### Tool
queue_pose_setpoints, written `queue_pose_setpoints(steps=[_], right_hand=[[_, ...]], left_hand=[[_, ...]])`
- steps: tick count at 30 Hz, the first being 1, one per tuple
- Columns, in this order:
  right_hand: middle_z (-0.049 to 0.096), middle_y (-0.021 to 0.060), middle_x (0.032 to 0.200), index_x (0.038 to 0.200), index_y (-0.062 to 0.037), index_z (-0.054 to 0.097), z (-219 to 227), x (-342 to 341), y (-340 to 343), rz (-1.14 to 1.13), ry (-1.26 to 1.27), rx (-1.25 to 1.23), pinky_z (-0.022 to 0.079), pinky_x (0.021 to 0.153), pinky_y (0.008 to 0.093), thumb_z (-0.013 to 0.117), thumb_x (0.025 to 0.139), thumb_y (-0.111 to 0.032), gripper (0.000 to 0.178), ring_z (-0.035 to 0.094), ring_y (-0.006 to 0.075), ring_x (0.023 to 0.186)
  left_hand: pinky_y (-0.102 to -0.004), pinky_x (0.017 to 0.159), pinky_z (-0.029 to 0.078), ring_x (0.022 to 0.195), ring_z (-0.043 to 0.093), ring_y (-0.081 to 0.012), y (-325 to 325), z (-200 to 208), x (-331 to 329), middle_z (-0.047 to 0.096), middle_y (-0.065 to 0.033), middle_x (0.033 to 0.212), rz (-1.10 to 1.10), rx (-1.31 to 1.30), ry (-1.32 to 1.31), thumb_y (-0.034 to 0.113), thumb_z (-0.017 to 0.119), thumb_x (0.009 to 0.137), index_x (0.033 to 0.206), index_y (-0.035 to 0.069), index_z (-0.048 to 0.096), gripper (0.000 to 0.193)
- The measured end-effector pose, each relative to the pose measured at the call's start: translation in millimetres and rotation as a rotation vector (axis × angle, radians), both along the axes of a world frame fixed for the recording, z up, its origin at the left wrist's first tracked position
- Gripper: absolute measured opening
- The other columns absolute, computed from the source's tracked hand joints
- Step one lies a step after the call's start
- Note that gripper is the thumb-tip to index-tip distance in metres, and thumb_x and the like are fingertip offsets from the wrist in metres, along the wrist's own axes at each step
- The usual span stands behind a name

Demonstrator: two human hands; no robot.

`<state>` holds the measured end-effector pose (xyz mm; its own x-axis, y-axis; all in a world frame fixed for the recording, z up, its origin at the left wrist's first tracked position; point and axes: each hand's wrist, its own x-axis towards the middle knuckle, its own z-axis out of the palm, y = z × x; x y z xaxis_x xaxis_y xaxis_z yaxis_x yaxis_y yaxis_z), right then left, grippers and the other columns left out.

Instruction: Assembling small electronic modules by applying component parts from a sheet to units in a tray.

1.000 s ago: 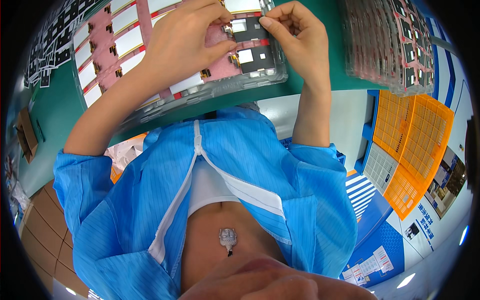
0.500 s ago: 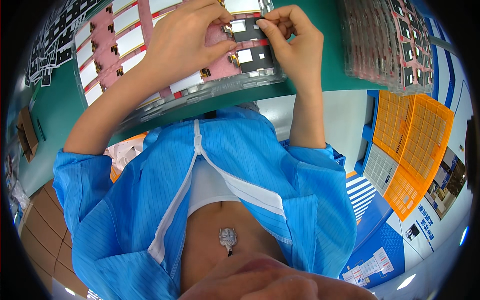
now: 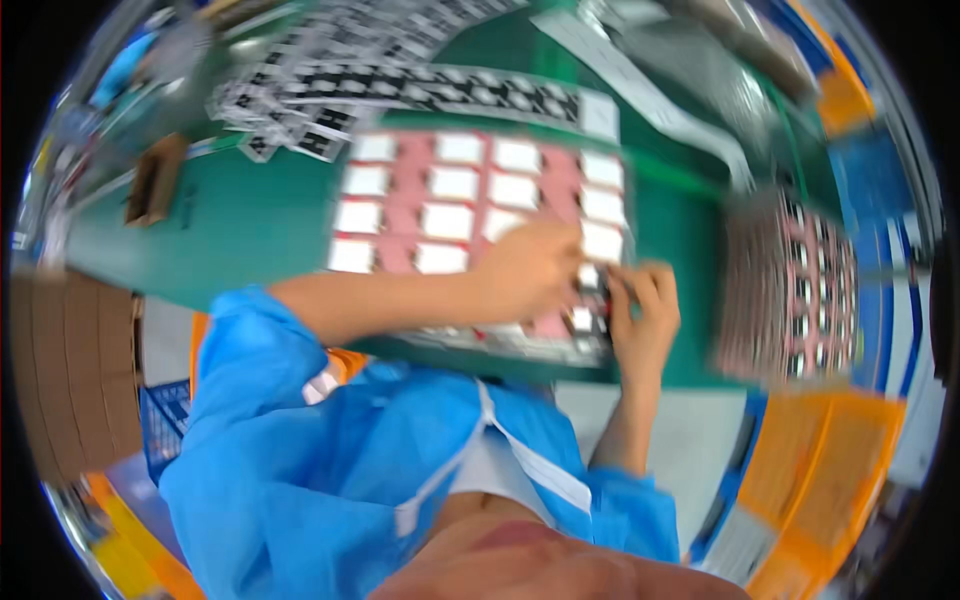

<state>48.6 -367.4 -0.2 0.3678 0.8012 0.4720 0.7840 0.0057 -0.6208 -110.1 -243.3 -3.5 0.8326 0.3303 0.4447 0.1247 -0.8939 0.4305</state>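
Observation:
A clear plastic tray with a pink lining (image 3: 410, 200) lies before me, holding rows of small white rectangular panels (image 3: 453, 183). My left hand (image 3: 530, 265) reaches across it from the left with curled fingers, their tips hidden beside a panel near the tray's right side. My right hand (image 3: 648, 310) is at the right edge, thumb and forefinger closed at the rim of a black piece with white cut-outs (image 3: 602, 283). Below that sits another panel with a black cover (image 3: 590, 320). Motion blurs both hands, so the fingertip contact is unclear.
A stack of filled trays (image 3: 775, 290) stands to the right on the green table (image 3: 260, 245). Black-and-white cut-out sheets (image 3: 430, 90) lie beyond the tray. A small open cardboard box (image 3: 155, 180) is at the left. Orange crates (image 3: 820, 490) stand at the lower right.
My view has tilted up, so the tray and hands appear lower and more of the table shows. Both hands stay at the same right-hand column; my left fingers look more curled.

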Motion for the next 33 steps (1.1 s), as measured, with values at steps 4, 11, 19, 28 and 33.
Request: queue_pose_setpoints(steps=[4,11,19,28,33], right_hand=[[0.054,0.0103,0.085,0.092,-0.0031,0.071,1,-6,-9,-0.015,0.055,-0.043,0.047,0.063,0.0338,0.071,0.082,0.000,0.011,0.057,0.0239,0.073],[0.058,0.0112,0.086,0.094,-0.0048,0.070,6,-7,-3,-0.002,0.021,-0.020,0.048,0.063,0.0347,0.068,0.083,0.002,0.013,0.061,0.0253,0.075],[0.062,0.0072,0.079,0.095,-0.0017,0.071,41,27,31,0.058,0.057,0.121,0.043,0.055,0.0264,0.065,0.089,-0.002,0.008,0.055,0.0136,0.064],[0.072,0.0092,0.097,0.111,-0.0082,0.072,31,97,207,0.264,-0.082,-0.248,0.051,0.076,0.0269,0.064,0.094,-0.016,0.021,0.067,0.0140,0.085],[0.070,0.0101,0.093,0.112,-0.0124,0.073,-13,102,256,0.282,-0.196,-0.380,0.052,0.076,0.0364,0.067,0.088,-0.021,0.026,0.067,0.0261,0.083]], left_hand=[[-0.0395,0.071,0.048,0.083,0.059,-0.0274,-8,11,-3,0.054,-0.0082,0.087,-0.028,0.032,-0.067,0.026,0.081,0.062,0.086,0.005,0.070,0.034],[-0.0412,0.079,0.049,0.095,0.061,-0.0311,-3,19,-9,0.060,-0.0111,0.101,-0.003,-0.103,0.015,0.035,0.077,0.073,0.106,0.008,0.067,0.043],[-0.0432,0.082,0.051,0.098,0.061,-0.0318,47,46,-19,0.063,-0.0101,0.105,0.036,-0.121,-0.018,0.018,0.075,0.073,0.096,0.008,0.067,0.026],[-0.0295,0.062,0.046,0.067,0.054,-0.0152,230,37,10,0.065,-0.0042,0.086,0.112,-0.099,0.141,0.009,0.071,0.086,0.094,0.003,0.072,0.010],[-0.0325,0.074,0.054,0.082,0.068,-0.0232,246,3,54,0.070,-0.0078,0.088,0.117,-0.183,0.217,0.022,0.080,0.075,0.100,0.009,0.075,0.029]])
